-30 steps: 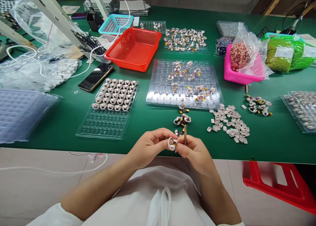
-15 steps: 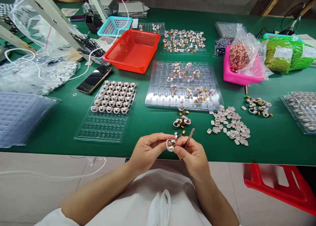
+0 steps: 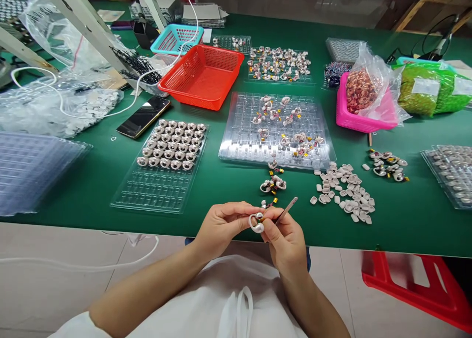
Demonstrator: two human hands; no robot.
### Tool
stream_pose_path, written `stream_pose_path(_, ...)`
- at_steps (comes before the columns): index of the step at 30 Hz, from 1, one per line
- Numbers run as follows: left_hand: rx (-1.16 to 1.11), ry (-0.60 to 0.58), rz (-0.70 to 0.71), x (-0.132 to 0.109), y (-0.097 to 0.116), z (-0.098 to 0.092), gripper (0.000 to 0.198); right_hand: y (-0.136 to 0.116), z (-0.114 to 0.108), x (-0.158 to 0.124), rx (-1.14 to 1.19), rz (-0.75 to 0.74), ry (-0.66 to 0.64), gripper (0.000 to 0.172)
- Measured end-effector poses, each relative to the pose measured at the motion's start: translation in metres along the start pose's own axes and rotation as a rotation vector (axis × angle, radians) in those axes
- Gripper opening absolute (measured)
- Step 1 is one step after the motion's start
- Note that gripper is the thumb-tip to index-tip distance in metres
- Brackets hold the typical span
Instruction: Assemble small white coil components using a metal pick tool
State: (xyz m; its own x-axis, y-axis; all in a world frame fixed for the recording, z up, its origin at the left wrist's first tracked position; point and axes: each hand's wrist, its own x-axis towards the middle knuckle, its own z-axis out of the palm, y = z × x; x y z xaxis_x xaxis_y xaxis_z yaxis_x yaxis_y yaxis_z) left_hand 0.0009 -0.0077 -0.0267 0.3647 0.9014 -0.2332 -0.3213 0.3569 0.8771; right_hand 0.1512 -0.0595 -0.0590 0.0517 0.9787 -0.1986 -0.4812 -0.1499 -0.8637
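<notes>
I can read no words here. Dark handwriting [image 3: 44,16] marks a clear plastic bag [image 3: 47,35], far beyond my left hand [image 3: 223,228] — too blurred to make out. Past my right hand [image 3: 288,239], white labels [image 3: 426,86] sit on green plastic [image 3: 416,107] — any print too small to tell.

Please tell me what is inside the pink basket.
A clear bag of reddish parts sits in the pink basket; whatever lies directly beneath the bag is covered and cannot be seen.

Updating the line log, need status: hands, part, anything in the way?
Left hand pinching white curved part. Right hand at same part, also gripping thin tool. Loose parts on green table just beyond; nothing visibly blocking.
</notes>
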Motion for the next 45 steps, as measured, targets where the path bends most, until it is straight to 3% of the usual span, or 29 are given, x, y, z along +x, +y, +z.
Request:
stream_pose_path(10,-0.033,0.095,0.056,0.0,-0.001,0.009,0.015,-0.001,0.017,0.001,0.079,0.023,0.077,0.034)
stream_pose_path(19,0.027,0.036,0.048,-0.003,0.0,0.007,0.018,-0.003,0.022,0.002,0.101,0.071,0.055,0.041)
stream_pose_path(23,0.094,0.009,0.026,-0.004,0.007,0.004,0.014,-0.004,0.011,0.001,0.029,0.042,0.014,0.033)
stream_pose_path(28,0.234,-0.077,-0.07,-0.005,0.018,-0.001,0.013,-0.018,-0.006,0.0,-0.227,-0.049,-0.069,0.017)
stream_pose_path(33,0.366,-0.073,-0.068,-0.006,0.022,-0.002,0.019,-0.033,-0.009,0.004,-0.401,-0.078,-0.155,0.011)
stream_pose_path(39,0.221,-0.005,-0.135,-0.005,0.019,0.002,0.017,-0.018,-0.009,0.002,-0.327,-0.135,-0.029,0.009)
stream_pose_path(45,0.302,-0.031,-0.023,-0.006,0.017,0.008,0.018,0.001,-0.005,-0.003,-0.149,-0.099,0.102,0.017)
